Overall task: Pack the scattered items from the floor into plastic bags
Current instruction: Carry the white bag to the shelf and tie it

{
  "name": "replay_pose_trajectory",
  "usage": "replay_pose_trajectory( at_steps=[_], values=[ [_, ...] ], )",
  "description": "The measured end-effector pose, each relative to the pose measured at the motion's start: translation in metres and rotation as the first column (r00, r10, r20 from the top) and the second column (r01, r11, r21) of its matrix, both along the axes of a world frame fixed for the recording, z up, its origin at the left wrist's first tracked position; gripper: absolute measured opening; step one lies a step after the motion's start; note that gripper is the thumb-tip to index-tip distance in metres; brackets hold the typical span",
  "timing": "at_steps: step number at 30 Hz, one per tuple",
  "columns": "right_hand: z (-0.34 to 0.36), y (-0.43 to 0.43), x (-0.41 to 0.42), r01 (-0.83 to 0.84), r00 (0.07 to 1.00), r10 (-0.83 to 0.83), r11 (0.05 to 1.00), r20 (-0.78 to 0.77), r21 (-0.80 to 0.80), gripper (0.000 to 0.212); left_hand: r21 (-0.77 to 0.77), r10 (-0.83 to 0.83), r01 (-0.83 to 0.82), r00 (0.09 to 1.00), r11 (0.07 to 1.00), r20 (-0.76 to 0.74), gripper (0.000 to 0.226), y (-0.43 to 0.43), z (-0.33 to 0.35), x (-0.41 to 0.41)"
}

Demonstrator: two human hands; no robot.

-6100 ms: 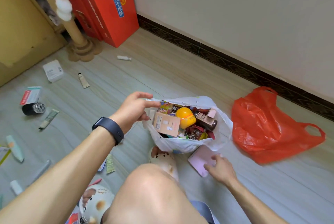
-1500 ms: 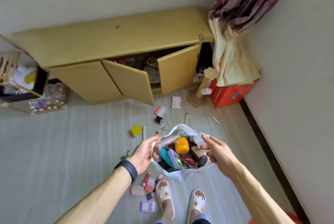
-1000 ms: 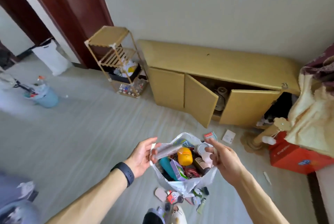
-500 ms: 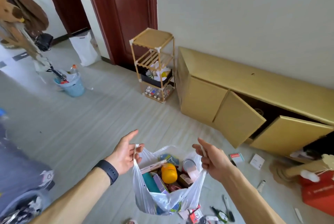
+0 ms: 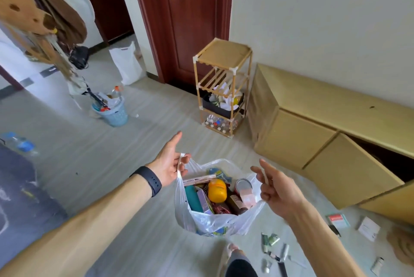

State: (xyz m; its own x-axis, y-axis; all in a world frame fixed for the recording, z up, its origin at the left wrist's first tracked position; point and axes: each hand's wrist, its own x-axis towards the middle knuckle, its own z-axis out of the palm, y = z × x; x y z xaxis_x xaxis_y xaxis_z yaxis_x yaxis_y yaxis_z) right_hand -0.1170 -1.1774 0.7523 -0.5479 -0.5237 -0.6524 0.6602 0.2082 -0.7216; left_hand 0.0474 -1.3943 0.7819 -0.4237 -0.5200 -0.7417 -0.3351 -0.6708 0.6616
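A white plastic bag hangs above the floor between my hands, full of items: an orange container, a teal bottle, a purple box and a pink-capped bottle. My left hand holds the bag's left handle looped over its curled fingers, index finger pointing out. My right hand holds the right handle with its fingers curled round it. Small tubes and boxes still lie scattered on the floor at lower right.
A low yellow cabinet with open doors runs along the right wall. A small bamboo shelf stands by a dark red door. A blue basket and a white bag stand at the left. My leg shows below.
I have stood up from squatting and lifted the filled bag off the floor by both handles. My view has swung left, from the cabinet corner toward the door and shelf.
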Motion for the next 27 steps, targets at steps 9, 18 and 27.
replay_pose_trajectory(
  at_steps=[9,18,27],
  values=[
    [-0.004,-0.172,-0.126,-0.038,0.999,0.038,0.999,-0.021,-0.003,0.035,-0.007,-0.088,0.089,0.995,0.996,0.046,0.094,-0.158,-0.006,-0.134],
    [0.022,-0.306,-0.24,-0.022,0.994,0.025,0.999,-0.111,0.032,0.031,-0.045,-0.145,0.147,0.989,0.988,0.035,0.082,-0.296,0.016,-0.254],
    [0.083,-0.447,-0.328,0.176,0.962,-0.195,0.978,-0.193,-0.108,0.021,-0.131,-0.318,0.304,0.943,0.944,-0.104,0.083,-0.461,0.072,-0.372]
  ],
)
